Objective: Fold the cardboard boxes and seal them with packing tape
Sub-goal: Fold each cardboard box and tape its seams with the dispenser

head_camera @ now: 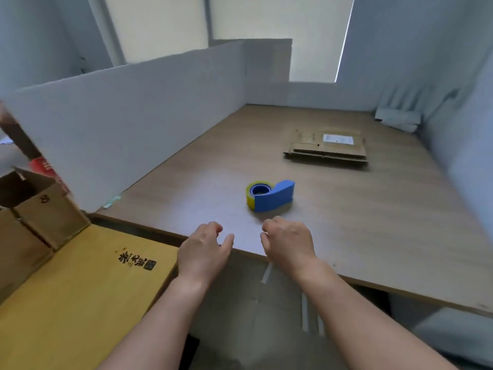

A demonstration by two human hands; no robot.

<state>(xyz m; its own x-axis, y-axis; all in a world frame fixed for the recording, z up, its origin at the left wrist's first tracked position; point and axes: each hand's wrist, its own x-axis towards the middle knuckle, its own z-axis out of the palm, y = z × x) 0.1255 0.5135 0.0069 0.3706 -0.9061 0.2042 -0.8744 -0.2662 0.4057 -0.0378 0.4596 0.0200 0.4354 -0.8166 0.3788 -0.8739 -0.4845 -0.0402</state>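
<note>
— What is nearest?
— Two bare forearms reaching in. The left hand (204,248) and right hand (289,243) sit side by side at the near edge of the table (373,222), a small gap between them. The fingers of both are loosely curled and hold nothing (I cannot tell whether they touch the wood).
— And to the left?
— A yellow board (80,289) with dark print, and past it open cardboard boxes (40,206).
— Where is the tape?
— Just beyond the right hand: a blue tape dispenser (270,196) with a yellowish roll, lying on the table.
— And the boxes to be folded?
— Farther back and to the right, well apart from the dispenser, lie the flattened cardboard boxes (326,146), stacked, with a white label on top. A white partition (120,129) lines the left side, and a white bundle (397,118) lies in the far right corner.
</note>
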